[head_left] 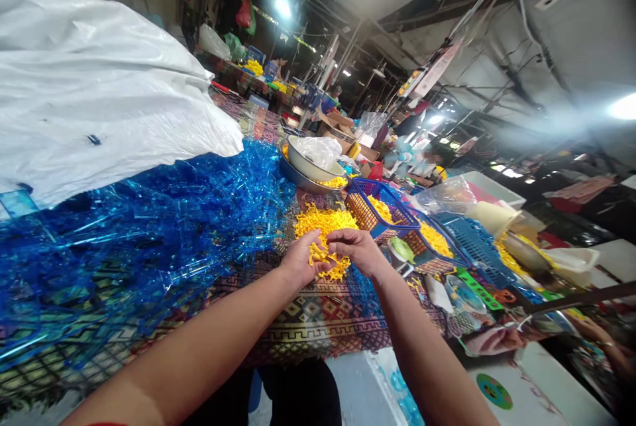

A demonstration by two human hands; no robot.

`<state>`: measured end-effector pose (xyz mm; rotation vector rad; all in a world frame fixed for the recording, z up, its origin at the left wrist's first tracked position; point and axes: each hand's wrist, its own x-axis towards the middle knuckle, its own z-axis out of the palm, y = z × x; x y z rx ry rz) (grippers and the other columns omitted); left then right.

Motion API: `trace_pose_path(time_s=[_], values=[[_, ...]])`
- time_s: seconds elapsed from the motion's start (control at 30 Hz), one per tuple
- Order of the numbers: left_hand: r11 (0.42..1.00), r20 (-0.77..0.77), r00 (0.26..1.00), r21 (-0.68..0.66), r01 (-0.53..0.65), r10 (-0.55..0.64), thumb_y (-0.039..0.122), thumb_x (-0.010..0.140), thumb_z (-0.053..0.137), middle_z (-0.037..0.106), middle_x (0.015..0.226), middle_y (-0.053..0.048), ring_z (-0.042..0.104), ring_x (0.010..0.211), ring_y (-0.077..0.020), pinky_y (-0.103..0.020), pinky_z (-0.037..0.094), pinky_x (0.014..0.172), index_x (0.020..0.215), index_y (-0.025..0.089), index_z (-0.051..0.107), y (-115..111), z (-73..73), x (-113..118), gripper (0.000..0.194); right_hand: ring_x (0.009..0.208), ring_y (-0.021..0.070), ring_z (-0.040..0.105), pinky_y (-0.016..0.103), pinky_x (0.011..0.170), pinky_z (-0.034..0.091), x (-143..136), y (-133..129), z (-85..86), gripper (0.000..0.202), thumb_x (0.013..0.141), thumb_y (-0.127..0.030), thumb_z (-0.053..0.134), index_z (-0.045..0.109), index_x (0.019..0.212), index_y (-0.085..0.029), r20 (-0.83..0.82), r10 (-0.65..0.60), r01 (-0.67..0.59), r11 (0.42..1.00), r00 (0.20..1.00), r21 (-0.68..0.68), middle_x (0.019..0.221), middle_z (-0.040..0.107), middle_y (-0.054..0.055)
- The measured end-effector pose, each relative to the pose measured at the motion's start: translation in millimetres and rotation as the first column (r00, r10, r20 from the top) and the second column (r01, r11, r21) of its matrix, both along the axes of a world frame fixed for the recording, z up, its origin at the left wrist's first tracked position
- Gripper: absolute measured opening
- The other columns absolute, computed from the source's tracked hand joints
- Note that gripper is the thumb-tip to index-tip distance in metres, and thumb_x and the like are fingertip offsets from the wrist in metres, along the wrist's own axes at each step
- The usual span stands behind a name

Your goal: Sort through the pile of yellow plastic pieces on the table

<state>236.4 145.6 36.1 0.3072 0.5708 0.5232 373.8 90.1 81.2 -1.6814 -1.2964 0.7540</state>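
A loose heap of small yellow plastic pieces (325, 219) lies on the patterned cloth in front of me. My left hand (302, 262) is cupped at the near side of the heap, thumb up and fingers curled beneath, with yellow pieces between them. Facing it from the right, my right hand (358, 250) has its fingers bent and drawn together, their tips close to the left hand's. Whatever is in the right fingertips is too small to make out. More yellow pieces show below and between both hands.
Shiny blue plastic parts (149, 234) cover the left side, under a large white sack (109, 81). Bowls (318, 158) stand beyond the heap. To the right are blue baskets (382, 211) of yellow pieces and a green-topped cup (401, 250). The patterned cloth (318, 326) reaches the near edge.
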Motion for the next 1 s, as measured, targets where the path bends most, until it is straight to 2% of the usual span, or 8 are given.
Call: trace_pose_path(time_s=[0.13,0.23,0.33,0.5,0.6,0.7,0.83,1.0], values=[[0.998,-0.086,0.996,0.055,0.004,0.0,0.008,0.067,0.051,0.05,0.062,-0.001,0.056,0.042,-0.0135,-0.018,0.033,0.031,0.084,0.015,0.048,1,-1.0,-1,0.019,0.067,0.0158,0.059,0.028,0.061,0.047,24,31,-0.6,0.029,0.065,-0.037,0.064,0.067,0.085,-0.015,0.454,-0.19,0.185,0.981,0.87,0.056,0.078,0.065,0.006],[0.997,-0.086,0.996,0.076,-0.007,0.014,0.005,0.066,0.049,0.05,0.063,0.0,0.055,0.04,-0.0124,-0.018,0.031,0.031,0.081,0.016,0.048,2,-0.2,-2,0.019,0.088,0.0203,0.059,0.029,0.078,0.044,39,57,-7.4,0.039,0.064,-0.036,0.068,0.065,0.1,-0.019,0.79,-0.021,0.111,0.992,0.613,-0.06,0.099,0.064,0.009],[0.996,-0.084,0.996,0.085,-0.008,0.015,0.006,0.066,0.049,0.051,0.065,0.0,0.054,0.039,-0.0119,-0.018,0.031,0.031,0.079,0.016,0.047,3,1.0,-2,0.017,0.091,0.021,0.058,0.027,0.081,0.041,39,70,-15.9,0.035,0.069,-0.035,0.065,0.064,0.102,-0.022,0.893,0.141,0.076,0.979,0.427,-0.191,0.097,0.065,0.008],[0.996,-0.095,0.995,0.092,-0.002,0.011,0.005,0.064,0.051,0.05,0.064,0.001,0.055,0.039,-0.0125,-0.018,0.031,0.031,0.078,0.016,0.046,2,1.1,-1,0.018,0.081,0.0186,0.059,0.024,0.073,0.042,37,67,-23.0,0.017,0.071,-0.017,0.054,0.067,0.083,-0.016,0.925,0.121,0.076,0.984,0.36,-0.158,0.087,0.065,0.01],[0.996,-0.093,0.996,0.092,-0.004,0.013,0.005,0.063,0.051,0.05,0.065,0.001,0.055,0.039,-0.0126,-0.019,0.032,0.031,0.078,0.016,0.047,1,1.4,-2,0.02,0.077,0.0173,0.059,0.024,0.069,0.043,44,60,-22.2,0.019,0.067,-0.009,0.049,0.065,0.075,-0.015,0.92,0.02,0.093,0.994,0.391,-0.061,0.08,0.065,0.009],[0.996,-0.107,0.994,0.088,-0.007,0.017,0.005,0.064,0.051,0.05,0.065,0.0,0.055,0.04,-0.0124,-0.019,0.032,0.031,0.079,0.016,0.047,2,3.3,-3,0.019,0.069,0.0155,0.059,0.024,0.065,0.045,54,54,-19.8,0.018,0.061,-0.008,0.048,0.063,0.067,-0.017,0.816,-0.104,0.149,0.989,0.568,0.023,0.07,0.064,0.004],[0.996,-0.118,0.993,0.084,-0.011,0.021,0.006,0.065,0.05,0.05,0.065,-0.001,0.055,0.041,-0.0129,-0.018,0.03,0.031,0.081,0.016,0.048,1,6.0,-5,0.019,0.05,0.0132,0.056,0.023,0.047,0.046,67,48,-19.8,0.015,0.055,-0.016,0.053,0.061,0.068,-0.017,0.431,-0.326,0.322,0.943,0.841,0.085,0.057,0.06,-0.001],[0.998,-0.108,0.994,0.06,0.002,0.004,0.009,0.066,0.05,0.049,0.062,-0.001,0.055,0.041,-0.0136,-0.018,0.03,0.03,0.086,0.016,0.049,1,7.0,-5,0.021,0.042,0.0115,0.054,0.021,0.037,0.042,67,39,-21.5,0.018,0.048,-0.017,0.063,0.057,0.064,-0.015,0.064,-0.408,0.402,0.911,0.911,0.097,0.05,0.056,-0.003]])
